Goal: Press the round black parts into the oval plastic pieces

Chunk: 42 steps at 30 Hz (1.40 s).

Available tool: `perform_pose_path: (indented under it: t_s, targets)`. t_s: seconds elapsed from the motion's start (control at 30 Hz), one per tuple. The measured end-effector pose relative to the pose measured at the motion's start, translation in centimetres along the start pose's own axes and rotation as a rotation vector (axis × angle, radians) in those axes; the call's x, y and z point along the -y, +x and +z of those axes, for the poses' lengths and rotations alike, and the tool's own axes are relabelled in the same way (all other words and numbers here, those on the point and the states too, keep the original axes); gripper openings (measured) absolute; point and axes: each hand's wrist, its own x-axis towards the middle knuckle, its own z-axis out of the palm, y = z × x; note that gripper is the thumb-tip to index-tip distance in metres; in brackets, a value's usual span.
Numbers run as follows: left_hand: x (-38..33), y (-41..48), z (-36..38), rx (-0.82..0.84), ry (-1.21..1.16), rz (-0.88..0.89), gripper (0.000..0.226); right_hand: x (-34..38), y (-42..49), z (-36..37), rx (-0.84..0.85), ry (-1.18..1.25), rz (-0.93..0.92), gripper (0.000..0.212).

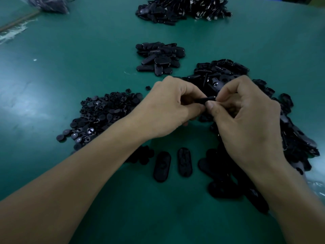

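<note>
Gripping one oval edge-on, both hands brought together over the middle of the table. Curled round one end with the left hand, pinched at the other between thumb and fingertips of the right hand, thumbs nearly touching. Can't tell whether a round part is seated in it, as it is hidden by the fingers.

Just beside the left wrist, round parts spread in a low heap, with one stray a little beyond it. Behind and under the right hand, the oval heap, trailing down the right side of the table.

Lying flat between the forearms: two ovals side by side, lengthwise, not touching.

Further back, a small pile of ovals, well apart from the hands. At the far edge, a bigger far pile — dark pieces with a few shiny bits. Up in the far left corner, a bag, blurred.
</note>
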Motion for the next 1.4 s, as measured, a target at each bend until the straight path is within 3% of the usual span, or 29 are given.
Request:
perform_pose_path:
  t_s: [0.2, 0.4, 0.8, 1.4]
  targets:
    - [-0.13, -0.26, -0.03, 0.004, 0.076, 0.054, 0.017, 0.06, -0.07, -0.2, 0.013, 0.047, 0.047, 0.018]
    - [-0.31, -0.29, 0.14, 0.081, 0.016, 0.023, 0.009, -0.05, 0.08, -0.61, 0.006, 0.049, 0.01, 0.005]
    - [-0.46, 0.01, -0.46, -0.027, -0.289, -0.056, 0.004, -0.44, 0.48, -0.34, 0.126, 0.407, 0.134, 0.02]
    - [-0.34, -0.03, -0.51, 0.005, -0.296, -0.061, 0.004, -0.67, 0.55, -0.72, 0.15, 0.459, 0.151, 0.021]
